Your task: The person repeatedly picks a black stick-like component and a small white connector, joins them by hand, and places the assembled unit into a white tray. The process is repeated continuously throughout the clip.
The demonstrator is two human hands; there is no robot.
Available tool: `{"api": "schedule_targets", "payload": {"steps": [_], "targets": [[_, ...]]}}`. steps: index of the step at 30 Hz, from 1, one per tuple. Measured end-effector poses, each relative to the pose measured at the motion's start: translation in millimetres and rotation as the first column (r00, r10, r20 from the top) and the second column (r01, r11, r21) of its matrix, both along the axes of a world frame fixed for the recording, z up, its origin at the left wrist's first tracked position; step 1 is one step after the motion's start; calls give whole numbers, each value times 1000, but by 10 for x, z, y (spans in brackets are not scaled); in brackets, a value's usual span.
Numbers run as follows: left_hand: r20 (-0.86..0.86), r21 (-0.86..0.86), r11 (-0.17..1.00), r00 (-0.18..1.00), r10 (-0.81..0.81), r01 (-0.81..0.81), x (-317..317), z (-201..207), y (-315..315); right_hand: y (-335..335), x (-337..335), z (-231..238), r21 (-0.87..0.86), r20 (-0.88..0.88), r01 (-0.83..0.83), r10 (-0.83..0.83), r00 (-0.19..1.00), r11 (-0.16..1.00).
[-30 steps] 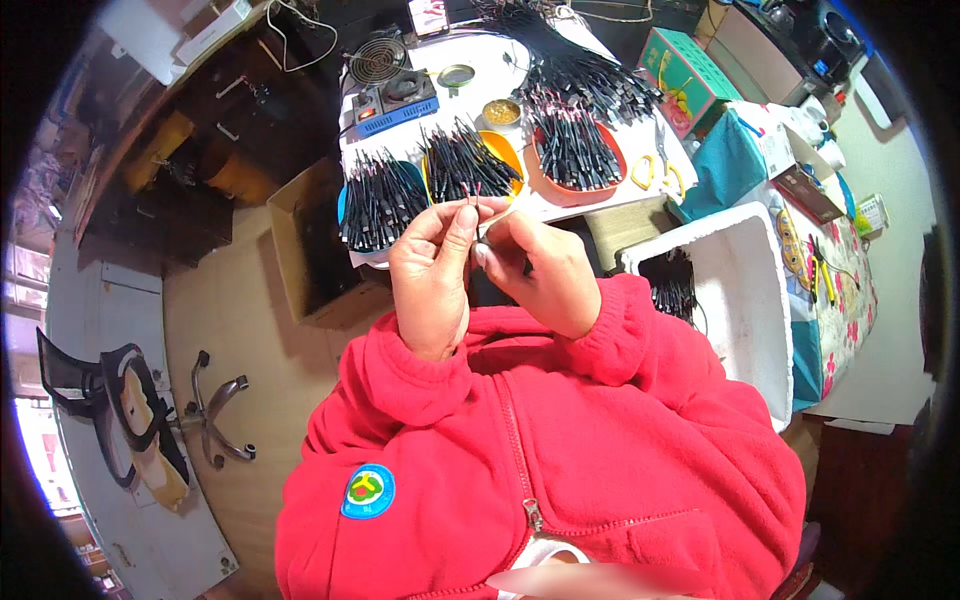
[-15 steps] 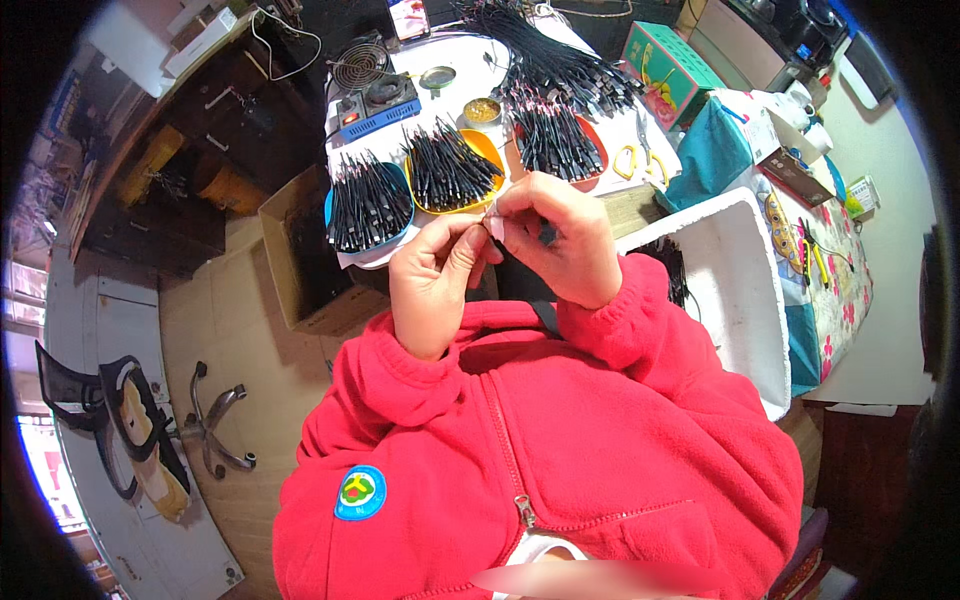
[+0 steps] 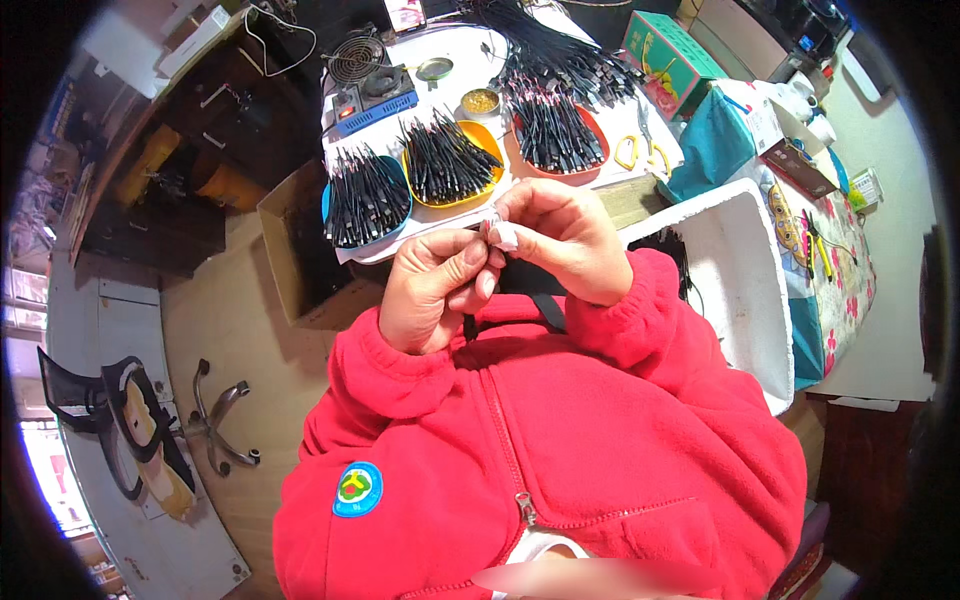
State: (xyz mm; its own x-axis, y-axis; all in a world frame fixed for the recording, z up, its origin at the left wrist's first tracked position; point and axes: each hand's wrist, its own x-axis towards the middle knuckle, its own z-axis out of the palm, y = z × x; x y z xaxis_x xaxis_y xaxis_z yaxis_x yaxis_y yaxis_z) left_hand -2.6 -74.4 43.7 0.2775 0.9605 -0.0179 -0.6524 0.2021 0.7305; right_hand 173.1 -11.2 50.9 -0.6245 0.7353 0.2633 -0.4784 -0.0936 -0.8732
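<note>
The left hand point(image 3: 428, 290) and right hand point(image 3: 572, 245) are pinching a thin cable end point(image 3: 487, 227) (fingertips are mostly hiding it) before the white-topped table point(image 3: 465, 48). This piece is apparently being worked midway; slim, smooth black cables point(image 3: 558, 130) are filling rounded trays point(image 3: 486, 138), their finished share remaining unclear.

The jacket point(image 3: 600, 420) is soft, matt fleece cloth closed by a shiny metal zip point(image 3: 526, 508). Smooth plastic makes up the yellow bowl point(image 3: 485, 193) and the red bowl point(image 3: 603, 152), while the cables point(image 3: 365, 200) look like dark plastic with bright metallic ends. The box point(image 3: 740, 290) is matt white foam, the carton point(image 3: 275, 240) dull brown cardboard, and the scissors point(image 3: 645, 122) pair metal blades with yellow plastic handles.
</note>
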Motion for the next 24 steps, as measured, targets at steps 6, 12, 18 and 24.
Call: {"api": "schedule_targets", "payload": {"steps": [6, 12, 18, 24], "targets": [[-30, 29, 994, 993, 110, -110, 96, -64, 7, -41, -47, -45, -182, -106, -30, 11, 994, 983], [-478, 296, 938, 822, 310, -181, 114, -96, -2, 125, 30, -214, -242, -58, -99, 88, 994, 965], [-557, 298, 939, 767, 319, -174, 190, -295, 184, 299, 82, -590, -588, -281, -444, 344, 896, 676], [-499, 147, 963, 823, 271, -227, 82, -383, 395, 1527, 653, -788, 650, 492, 448, -789, 369, 614]]}}
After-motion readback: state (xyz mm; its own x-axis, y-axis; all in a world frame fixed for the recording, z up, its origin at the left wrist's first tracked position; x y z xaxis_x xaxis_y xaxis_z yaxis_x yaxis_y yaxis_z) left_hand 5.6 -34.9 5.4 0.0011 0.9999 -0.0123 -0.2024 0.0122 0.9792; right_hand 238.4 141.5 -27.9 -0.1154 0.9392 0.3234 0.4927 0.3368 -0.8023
